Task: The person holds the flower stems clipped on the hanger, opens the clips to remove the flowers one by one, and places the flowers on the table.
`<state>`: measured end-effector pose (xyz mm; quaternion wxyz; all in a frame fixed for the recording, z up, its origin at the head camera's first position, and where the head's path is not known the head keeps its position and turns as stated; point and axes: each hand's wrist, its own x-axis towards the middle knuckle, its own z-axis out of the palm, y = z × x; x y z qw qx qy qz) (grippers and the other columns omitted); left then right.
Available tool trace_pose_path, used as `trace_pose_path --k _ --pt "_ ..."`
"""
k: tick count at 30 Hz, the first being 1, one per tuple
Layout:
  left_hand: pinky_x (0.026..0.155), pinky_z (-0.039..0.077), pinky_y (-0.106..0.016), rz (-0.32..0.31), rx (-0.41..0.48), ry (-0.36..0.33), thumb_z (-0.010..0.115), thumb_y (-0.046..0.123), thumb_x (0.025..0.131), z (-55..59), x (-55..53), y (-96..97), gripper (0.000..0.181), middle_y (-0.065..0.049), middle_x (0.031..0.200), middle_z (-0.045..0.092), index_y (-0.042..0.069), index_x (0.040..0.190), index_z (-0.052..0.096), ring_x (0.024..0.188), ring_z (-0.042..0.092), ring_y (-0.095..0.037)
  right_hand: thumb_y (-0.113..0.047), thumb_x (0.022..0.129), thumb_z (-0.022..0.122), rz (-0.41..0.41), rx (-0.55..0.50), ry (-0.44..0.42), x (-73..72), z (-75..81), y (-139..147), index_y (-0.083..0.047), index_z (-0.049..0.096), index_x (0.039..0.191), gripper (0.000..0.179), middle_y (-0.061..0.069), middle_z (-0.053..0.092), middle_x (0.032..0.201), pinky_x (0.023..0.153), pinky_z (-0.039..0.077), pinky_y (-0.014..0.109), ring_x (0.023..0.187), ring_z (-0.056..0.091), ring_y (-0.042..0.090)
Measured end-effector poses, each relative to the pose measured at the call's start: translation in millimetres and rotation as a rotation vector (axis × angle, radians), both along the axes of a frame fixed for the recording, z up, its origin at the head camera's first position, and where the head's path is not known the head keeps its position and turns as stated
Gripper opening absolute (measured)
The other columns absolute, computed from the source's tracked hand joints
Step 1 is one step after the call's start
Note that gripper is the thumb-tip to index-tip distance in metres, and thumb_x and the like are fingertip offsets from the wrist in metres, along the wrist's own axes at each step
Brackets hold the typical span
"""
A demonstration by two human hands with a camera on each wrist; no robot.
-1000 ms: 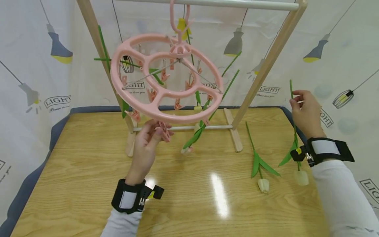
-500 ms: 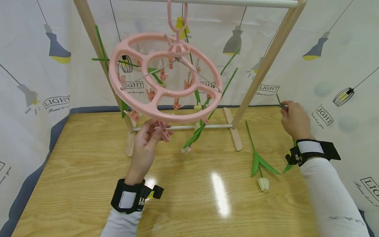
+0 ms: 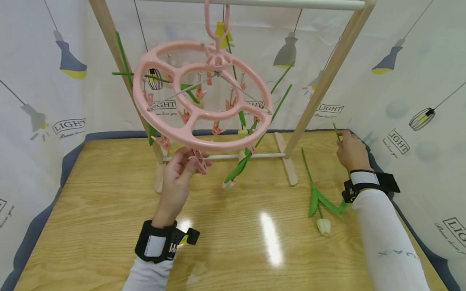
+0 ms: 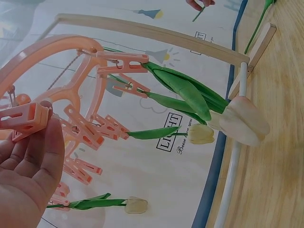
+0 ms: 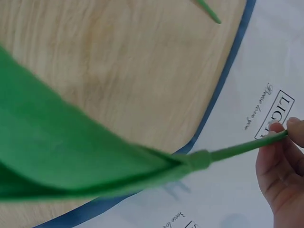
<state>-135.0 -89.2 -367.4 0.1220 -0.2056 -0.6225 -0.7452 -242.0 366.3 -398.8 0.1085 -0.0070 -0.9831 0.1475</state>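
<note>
- Grasped at my left fingers: my left hand (image 3: 176,173) pinches a pink clip (image 4: 24,118) just below the rim of the pink rack (image 3: 204,144); white tulips (image 4: 244,121) hang clipped beyond.
- Well to their right, my right hand (image 3: 352,152) pinches a tulip stem (image 5: 247,150) near its end.
- Seemingly in hand, clipping up flowers; the next move, I judge, calls for bringing stem to clip, my left fingers squeezing it open.
- Beneath both hands, a wood-grain table (image 3: 233,242); a loose tulip (image 3: 314,201) lies nearer me than my right fingers; beyond, a wooden frame (image 3: 329,79) and lamp-printed cloth (image 3: 429,48).

right hand (image 5: 285,178) pinches green stem (image 5: 242,150); broad leaf (image 5: 71,142) beside tabletop (image 5: 128,61).
</note>
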Motion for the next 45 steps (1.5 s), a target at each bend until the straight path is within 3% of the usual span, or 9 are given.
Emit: trace_pose_path --k 9,17,22,26,29,34,39,45 --pt "0.077 0.058 -0.018 -0.009 0.011 -0.004 0.043 0.006 0.102 -0.4 1.0 -0.6 0.023 0.005 0.103 0.065 0.011 0.122 0.053 0.091 0.066 -0.012 -0.008 0.101 0.043 -0.052 0.053 -0.088 6.6 -11.9 1.1 0.006 0.04 0.132 0.034 0.043 0.059 0.109 0.062 0.046 0.073 0.081 0.056 0.062" --pt "0.076 0.058 -0.018 -0.019 0.025 0.005 0.043 0.004 0.102 -2.8 0.0 -0.6 0.024 0.002 0.102 0.065 0.011 0.122 0.053 0.09 0.066 -0.012 -0.002 0.099 0.043 -0.002 0.061 -0.129 9.2 -27.9 -6.7 0.011 0.04 0.134 0.038 0.045 0.056 0.105 0.058 0.047 0.063 0.076 0.058 0.054" --pt "0.075 0.058 -0.017 -0.024 0.027 0.012 0.042 0.004 0.102 -3.7 -0.3 -0.8 0.024 0.005 0.102 0.065 0.01 0.122 0.053 0.09 0.066 -0.011 0.004 0.089 0.043 0.021 0.015 -0.242 6.5 -33.3 -13.9 0.016 0.032 0.139 0.053 0.048 0.049 0.117 0.073 0.048 0.065 0.093 0.054 0.056" --pt "0.076 0.058 -0.017 -0.023 0.026 0.007 0.042 0.004 0.102 -3.7 -0.2 -1.0 0.024 0.006 0.102 0.065 0.012 0.122 0.053 0.09 0.066 -0.011 0.005 0.085 0.042 0.065 -0.041 -0.362 3.9 -36.9 -17.4 0.017 0.018 0.145 0.066 0.051 0.034 0.133 0.089 0.041 0.071 0.113 0.04 0.061" --pt "0.075 0.058 -0.017 -0.021 0.025 0.008 0.042 0.004 0.102 -3.9 0.3 -1.2 0.024 0.006 0.102 0.065 0.009 0.124 0.052 0.09 0.066 -0.012 0.007 0.085 0.042 0.091 -0.06 -0.402 1.9 -41.7 -20.3 0.017 0.014 0.146 0.069 0.052 0.026 0.136 0.09 0.04 0.07 0.117 0.036 0.062" --pt "0.075 0.058 -0.017 -0.017 0.005 0.005 0.043 0.005 0.102 -2.5 0.6 -1.3 0.025 0.008 0.103 0.065 0.003 0.126 0.051 0.09 0.065 -0.011 0.013 0.083 0.044 0.111 -0.061 -0.347 1.7 -52.4 -28.0 0.018 0.019 0.145 0.066 0.053 0.033 0.129 0.083 0.046 0.067 0.103 0.047 0.061" --pt "0.075 0.057 -0.017 -0.015 -0.012 0.004 0.043 0.006 0.103 -1.2 0.9 -1.2 0.026 0.007 0.104 0.065 0.002 0.127 0.051 0.09 0.065 -0.012 0.014 0.086 0.044 0.102 -0.055 -0.322 2.2 -66.8 -32.1 0.014 0.024 0.145 0.062 0.05 0.037 0.126 0.09 0.044 0.069 0.109 0.044 0.061" --pt "0.076 0.057 -0.018 -0.029 0.006 0.003 0.042 0.005 0.103 -1.8 1.1 -1.2 0.026 0.006 0.104 0.065 0.004 0.127 0.051 0.091 0.065 -0.013 0.01 0.093 0.035 0.1 -0.034 -0.304 6.2 -75.1 -37.7 0.013 0.027 0.144 0.051 0.048 0.04 0.124 0.089 0.045 0.068 0.107 0.047 0.059"
